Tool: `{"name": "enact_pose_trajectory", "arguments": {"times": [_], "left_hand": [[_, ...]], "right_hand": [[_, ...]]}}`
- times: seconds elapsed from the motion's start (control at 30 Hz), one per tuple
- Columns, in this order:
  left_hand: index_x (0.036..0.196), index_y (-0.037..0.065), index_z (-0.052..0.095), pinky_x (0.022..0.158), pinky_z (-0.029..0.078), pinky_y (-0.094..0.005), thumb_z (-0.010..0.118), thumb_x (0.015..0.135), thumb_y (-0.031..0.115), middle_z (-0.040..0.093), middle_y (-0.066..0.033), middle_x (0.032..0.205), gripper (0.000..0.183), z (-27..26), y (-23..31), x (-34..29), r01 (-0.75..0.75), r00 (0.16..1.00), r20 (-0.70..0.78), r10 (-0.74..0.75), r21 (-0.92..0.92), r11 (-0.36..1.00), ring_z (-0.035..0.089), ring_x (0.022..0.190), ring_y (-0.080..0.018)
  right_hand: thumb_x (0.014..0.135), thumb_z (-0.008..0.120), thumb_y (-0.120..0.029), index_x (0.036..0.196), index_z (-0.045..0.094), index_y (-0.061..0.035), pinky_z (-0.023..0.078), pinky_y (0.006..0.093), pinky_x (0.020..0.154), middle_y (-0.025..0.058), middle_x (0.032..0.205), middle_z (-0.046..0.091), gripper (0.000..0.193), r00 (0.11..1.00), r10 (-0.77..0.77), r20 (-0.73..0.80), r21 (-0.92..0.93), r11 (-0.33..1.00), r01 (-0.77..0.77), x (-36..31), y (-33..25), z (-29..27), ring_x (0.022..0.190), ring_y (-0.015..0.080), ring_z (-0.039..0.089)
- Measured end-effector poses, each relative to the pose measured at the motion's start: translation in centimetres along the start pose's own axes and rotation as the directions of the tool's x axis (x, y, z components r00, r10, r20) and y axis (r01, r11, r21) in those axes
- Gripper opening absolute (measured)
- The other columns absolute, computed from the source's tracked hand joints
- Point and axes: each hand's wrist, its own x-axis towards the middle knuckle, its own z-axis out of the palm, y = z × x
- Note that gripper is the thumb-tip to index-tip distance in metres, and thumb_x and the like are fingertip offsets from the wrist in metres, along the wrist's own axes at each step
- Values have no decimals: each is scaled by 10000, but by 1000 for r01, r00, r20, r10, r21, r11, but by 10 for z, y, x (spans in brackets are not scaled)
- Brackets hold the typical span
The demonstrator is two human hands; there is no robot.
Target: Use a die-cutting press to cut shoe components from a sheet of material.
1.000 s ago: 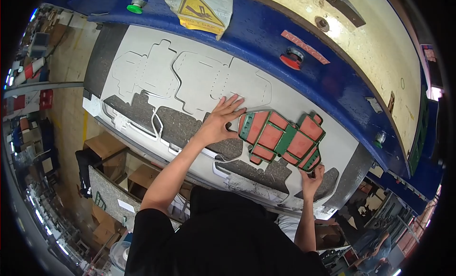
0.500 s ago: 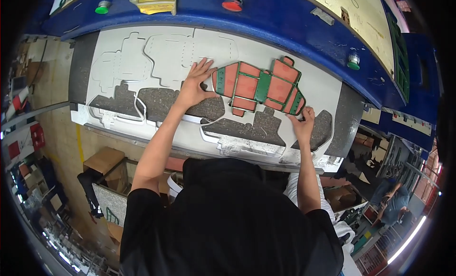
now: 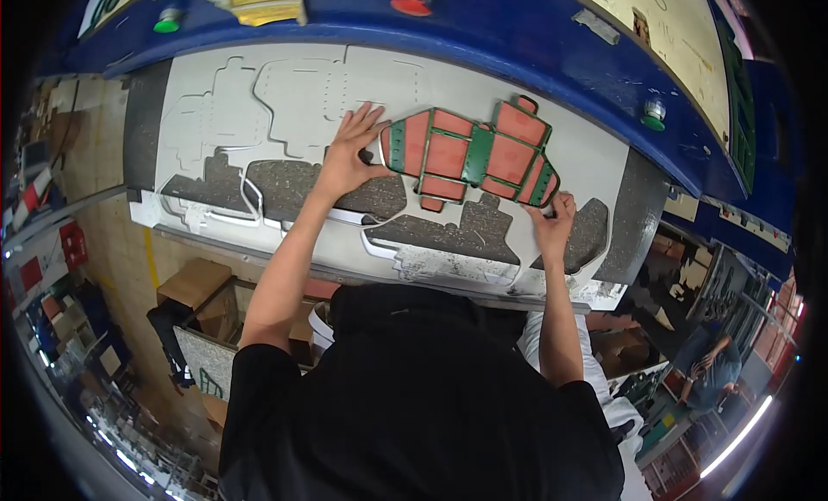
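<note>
A green-framed, salmon-padded angular die [image 3: 444,154] partly hides the white sheet [image 3: 595,143]. Left hand [image 3: 348,156]: fingers spread, touching die's left end. Right hand [image 3: 553,225]: fingers bent at lower-right corner; grip unclear.

Worktop [image 3: 638,209] dark grey, showing at left and right ends. 1 pale sheet [image 3: 588,160] flat across it, cut outlines left, openings along near side; 1 green-framed cutting die [image 3: 477,156] on sheet.

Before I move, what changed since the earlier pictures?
The view shifted: the scene sits higher and turned counterclockwise, the red button further left. Nothing was grasped or released: the left hand and right hand stay at opposite ends of the green-and-red form on the pale sheet; any slide is too small to tell.
</note>
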Motion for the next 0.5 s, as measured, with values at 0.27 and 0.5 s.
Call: {"name": "enact_pose_trajectory", "arguments": {"times": [0.27,0.5], "left_hand": [[1369,46,490,1188,152,-490,880,548,275,370,-146,1500,937,-11,13,1,24,997,69,-28,52,998,209,1452,-303],[1084,12,625,914,424,-447,766,757,172,618,-187,1095,390,-9,61,-116,41,906,-423,-7,71,997,556,1043,-349]], "right_hand": [[622,878,-194,1215,595,-16,395,352,863,68,938,480,681,995,-94,43,-28,995,95,2,-11,-13,937,248,448],[859,728,-209,1389,456,-25,447,262,763,51,1018,510,624,918,169,-359,386,922,-19,-40,-36,-49,842,122,494]]}}
